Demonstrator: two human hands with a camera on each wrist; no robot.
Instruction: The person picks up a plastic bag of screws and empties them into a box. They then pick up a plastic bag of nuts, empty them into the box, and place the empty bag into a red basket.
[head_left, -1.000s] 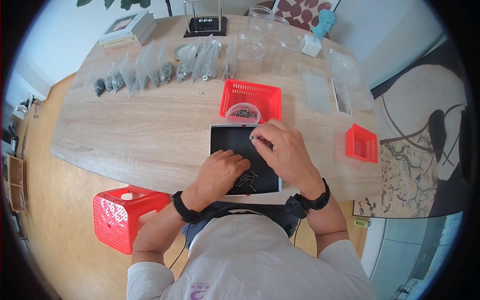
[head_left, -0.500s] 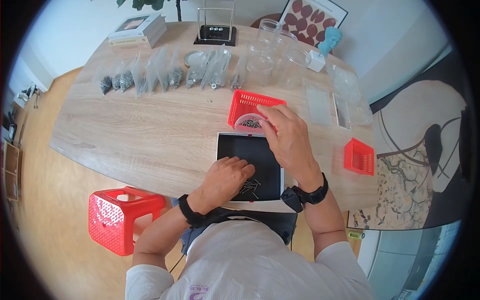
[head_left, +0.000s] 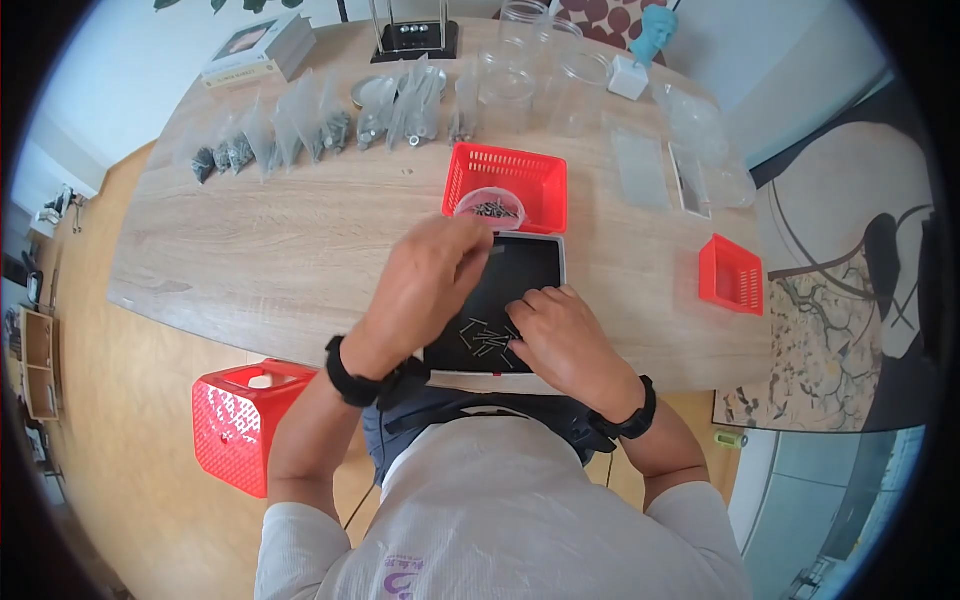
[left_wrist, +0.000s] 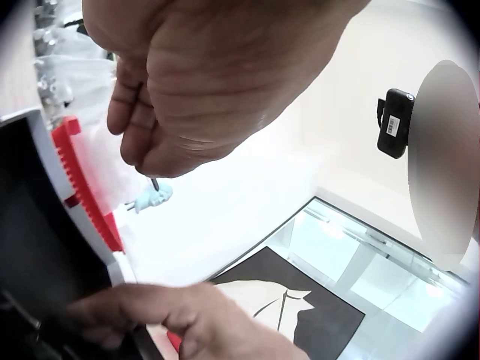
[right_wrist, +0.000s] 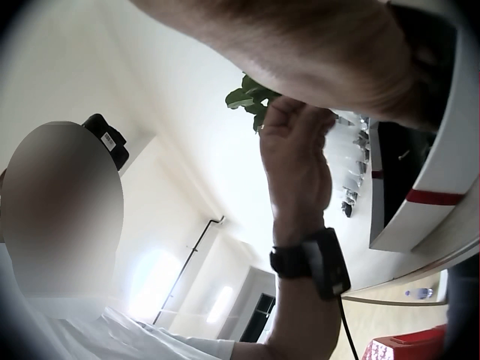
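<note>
My left hand [head_left: 425, 280] is raised over the far left part of the black-lined box [head_left: 530, 262], fingertips near the round clear tub [head_left: 463, 207]. In the left wrist view the end of a screw [left_wrist: 155, 184] sticks out below its pinched fingers. My right hand [head_left: 570, 335] reaches low into the box, its thumb and fingers at the right side of a loose pile of screws [head_left: 485, 338]; its fingertips are partly hidden. More screws [head_left: 495, 209] lie in the tub, which leans at the front of a red basket [head_left: 545, 185].
A smaller red basket [head_left: 730, 275] stands at the right. Several bags of hardware [head_left: 335, 130] line the back, beside clear jars [head_left: 508, 95]. Flat clear bags [head_left: 640, 170] lie at back right. A red stool [head_left: 235, 425] stands on the floor at left.
My left hand has risen from the screw pile toward the tub with a screw. My right hand, earlier pinching a small thing and then over the tub, has come down to the pile.
</note>
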